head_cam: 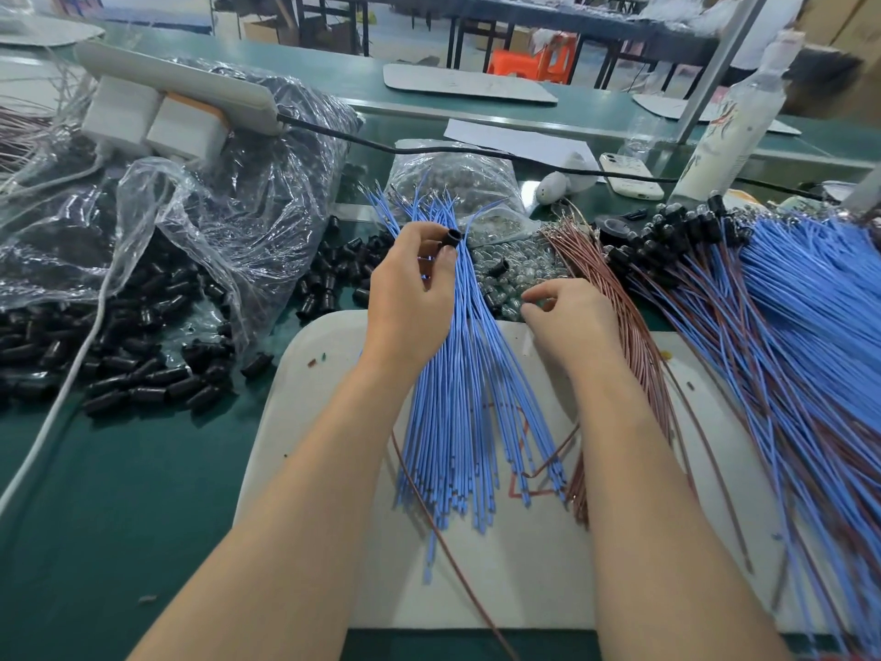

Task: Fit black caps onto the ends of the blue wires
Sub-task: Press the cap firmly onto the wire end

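- Black cap (452, 237): short open-mouthed tube, pinched by left hand (410, 298) over the far ends of the blue wires (469, 384), probably to take a wire tip.
- Blue wires: thin loose bundle on white mat (305, 398), between both hands.
- Right hand (567, 326): fingers curled over glass bulbs (505, 279); grip unclear.

We see left hand (410, 293) pinching cap (451, 237) above blue wires (469, 384), cap's open end up. Right hand (569, 322), fingers curled, over bulbs (500, 283); we cannot tell if it holds one. Blue wires fan across white mat (324, 422). Loose caps (143, 369) left, brown wires (636, 345) right, capped wires (810, 298) far right.
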`<control>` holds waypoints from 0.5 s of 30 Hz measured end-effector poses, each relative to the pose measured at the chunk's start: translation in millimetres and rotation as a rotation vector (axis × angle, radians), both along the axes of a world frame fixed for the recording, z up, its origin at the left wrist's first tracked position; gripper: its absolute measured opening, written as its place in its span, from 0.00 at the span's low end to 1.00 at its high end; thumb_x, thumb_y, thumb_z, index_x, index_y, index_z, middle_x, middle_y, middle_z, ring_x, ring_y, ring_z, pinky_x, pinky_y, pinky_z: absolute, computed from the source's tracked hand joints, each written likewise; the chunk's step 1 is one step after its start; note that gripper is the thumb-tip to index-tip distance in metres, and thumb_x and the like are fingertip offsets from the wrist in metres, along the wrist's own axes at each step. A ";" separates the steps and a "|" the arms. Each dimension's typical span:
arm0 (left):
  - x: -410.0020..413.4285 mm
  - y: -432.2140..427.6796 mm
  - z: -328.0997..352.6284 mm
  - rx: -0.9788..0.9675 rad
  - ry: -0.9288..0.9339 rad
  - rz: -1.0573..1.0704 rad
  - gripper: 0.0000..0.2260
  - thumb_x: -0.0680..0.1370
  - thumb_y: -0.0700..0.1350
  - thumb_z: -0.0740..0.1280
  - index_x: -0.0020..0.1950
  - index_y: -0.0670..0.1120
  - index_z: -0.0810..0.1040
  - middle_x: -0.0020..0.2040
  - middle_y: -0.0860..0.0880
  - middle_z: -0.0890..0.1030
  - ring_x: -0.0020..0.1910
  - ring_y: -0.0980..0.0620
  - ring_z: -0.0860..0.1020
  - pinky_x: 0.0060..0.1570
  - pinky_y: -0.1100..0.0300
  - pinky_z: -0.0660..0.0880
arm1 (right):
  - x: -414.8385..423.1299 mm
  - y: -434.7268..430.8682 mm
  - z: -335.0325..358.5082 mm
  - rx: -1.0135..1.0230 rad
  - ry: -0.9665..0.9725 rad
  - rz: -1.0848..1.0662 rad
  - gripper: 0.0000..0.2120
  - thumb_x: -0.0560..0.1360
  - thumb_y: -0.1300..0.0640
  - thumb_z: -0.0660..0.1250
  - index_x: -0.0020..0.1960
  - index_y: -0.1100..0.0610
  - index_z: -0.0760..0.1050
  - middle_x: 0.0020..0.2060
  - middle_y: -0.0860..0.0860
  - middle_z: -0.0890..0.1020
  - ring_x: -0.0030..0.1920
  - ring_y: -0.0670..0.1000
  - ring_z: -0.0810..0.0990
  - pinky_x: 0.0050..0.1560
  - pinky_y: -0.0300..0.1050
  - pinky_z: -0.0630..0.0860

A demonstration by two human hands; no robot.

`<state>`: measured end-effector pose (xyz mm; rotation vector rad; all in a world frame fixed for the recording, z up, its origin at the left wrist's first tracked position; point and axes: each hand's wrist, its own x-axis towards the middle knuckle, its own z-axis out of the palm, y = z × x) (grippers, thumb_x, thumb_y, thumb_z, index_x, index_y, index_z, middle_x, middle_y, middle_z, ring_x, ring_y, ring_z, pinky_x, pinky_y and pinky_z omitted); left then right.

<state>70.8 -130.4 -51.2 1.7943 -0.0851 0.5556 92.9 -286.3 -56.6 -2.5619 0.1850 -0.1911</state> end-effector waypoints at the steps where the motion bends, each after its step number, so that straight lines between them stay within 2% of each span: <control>1: -0.4 -0.2 0.2 -0.006 -0.005 -0.002 0.04 0.80 0.40 0.62 0.53 0.47 0.74 0.45 0.56 0.78 0.46 0.56 0.78 0.48 0.66 0.74 | 0.7 1.3 -0.9 -0.004 -0.002 -0.002 0.10 0.76 0.54 0.66 0.56 0.49 0.80 0.59 0.53 0.78 0.52 0.52 0.79 0.57 0.48 0.76; 5: -1.4 -0.8 1.4 -0.004 -0.016 -0.018 0.04 0.79 0.40 0.63 0.53 0.48 0.73 0.45 0.58 0.77 0.45 0.57 0.78 0.49 0.66 0.74 | 3.5 6.5 -4.9 -0.027 -0.025 -0.038 0.10 0.75 0.51 0.68 0.56 0.49 0.80 0.58 0.53 0.78 0.54 0.53 0.77 0.53 0.44 0.73; 8: -2.3 -1.1 1.5 -0.003 -0.014 -0.057 0.05 0.79 0.39 0.63 0.54 0.45 0.73 0.46 0.57 0.77 0.47 0.58 0.78 0.50 0.69 0.74 | 2.7 10.1 -7.7 -0.036 -0.090 -0.055 0.09 0.75 0.53 0.67 0.55 0.50 0.81 0.58 0.55 0.76 0.56 0.55 0.76 0.54 0.45 0.71; 11: -3.5 -1.2 1.4 -0.011 -0.026 -0.091 0.06 0.79 0.37 0.62 0.56 0.42 0.73 0.48 0.53 0.78 0.48 0.57 0.78 0.52 0.70 0.73 | -0.4 11.9 -7.6 -0.035 -0.151 -0.045 0.08 0.76 0.56 0.65 0.52 0.52 0.81 0.55 0.56 0.77 0.52 0.55 0.76 0.49 0.43 0.69; 13: -4.0 -0.8 1.1 -0.018 -0.033 -0.103 0.06 0.79 0.36 0.62 0.56 0.42 0.73 0.49 0.51 0.79 0.50 0.56 0.78 0.53 0.70 0.72 | -3.4 12.0 -1.7 0.086 -0.214 -0.019 0.07 0.75 0.57 0.63 0.49 0.54 0.80 0.48 0.53 0.79 0.47 0.52 0.78 0.46 0.42 0.72; 15: -3.9 -0.1 1.1 -0.028 -0.039 -0.112 0.06 0.79 0.36 0.62 0.56 0.42 0.73 0.50 0.50 0.79 0.51 0.56 0.78 0.55 0.68 0.73 | -9.7 15.2 10.1 0.342 -0.302 0.026 0.04 0.74 0.59 0.63 0.44 0.53 0.77 0.41 0.50 0.81 0.43 0.48 0.79 0.46 0.46 0.77</control>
